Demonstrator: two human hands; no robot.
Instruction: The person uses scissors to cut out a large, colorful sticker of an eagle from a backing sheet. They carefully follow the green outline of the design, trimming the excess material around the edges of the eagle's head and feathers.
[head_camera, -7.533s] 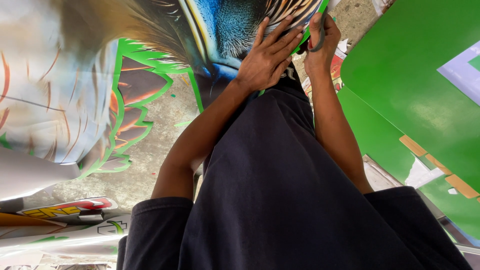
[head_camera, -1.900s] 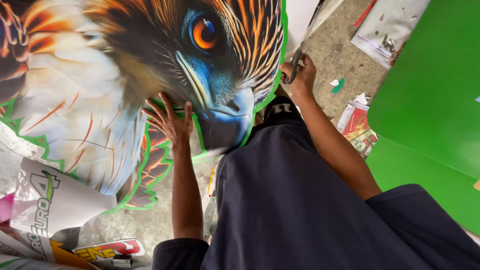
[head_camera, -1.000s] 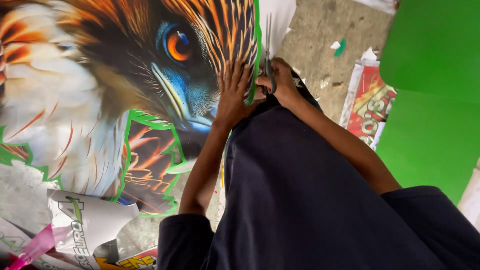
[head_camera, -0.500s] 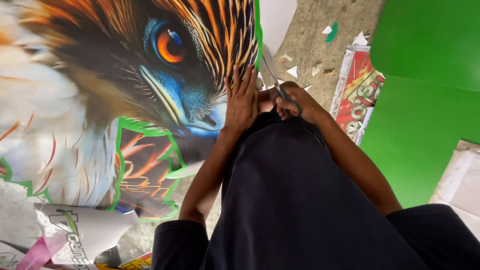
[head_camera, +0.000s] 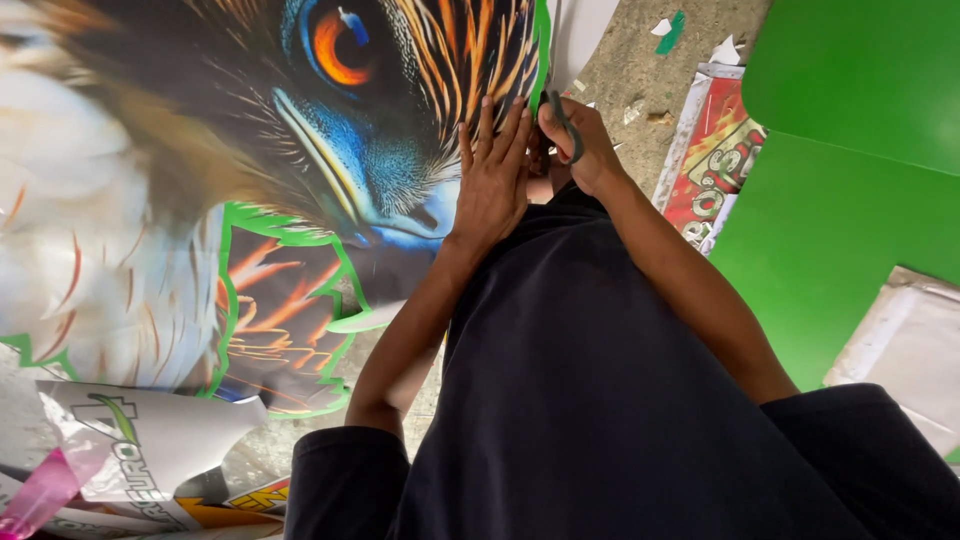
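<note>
A large printed eagle poster (head_camera: 250, 180) with a green outline lies on the concrete floor. My left hand (head_camera: 492, 175) lies flat on it, fingers spread, pressing near the eagle's beak. Just to its right, my right hand (head_camera: 575, 145) is closed around grey-handled scissors (head_camera: 562, 118) at the poster's green edge (head_camera: 541, 50). The scissor blades are mostly hidden behind my hand. A white offcut strip (head_camera: 585, 35) hangs beyond the cut line.
Large green sheets (head_camera: 850, 170) cover the floor at the right. A red printed banner piece (head_camera: 715, 165) lies beside them. Curled printed scraps (head_camera: 140, 460) sit at the lower left. Small paper bits (head_camera: 670, 30) dot the concrete (head_camera: 640, 70).
The view has shifted along the poster over the frames. My left hand moved from the beak area up beside my right hand, which keeps holding the scissors at the green edge.
</note>
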